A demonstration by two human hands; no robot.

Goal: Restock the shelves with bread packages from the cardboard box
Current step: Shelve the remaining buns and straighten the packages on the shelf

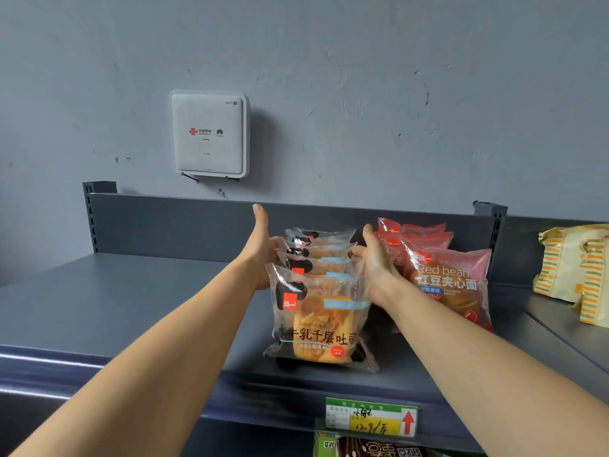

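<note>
A row of several clear bread packages [319, 311] with golden toast inside stands upright on the dark grey top shelf [138, 301]. My left hand [262, 249] presses flat against the left side of the row, thumb raised. My right hand [375, 262] presses against its right side. Both hands squeeze the row between them, behind the front package. The cardboard box is out of view.
Pink red-bean bread packages [451, 278] stand right beside the row, touching my right hand. Yellow striped bags [576, 268] lie on the neighbouring shelf at the right. A white router [209, 135] hangs on the grey wall. A price tag [370, 417] clips to the shelf's front edge.
</note>
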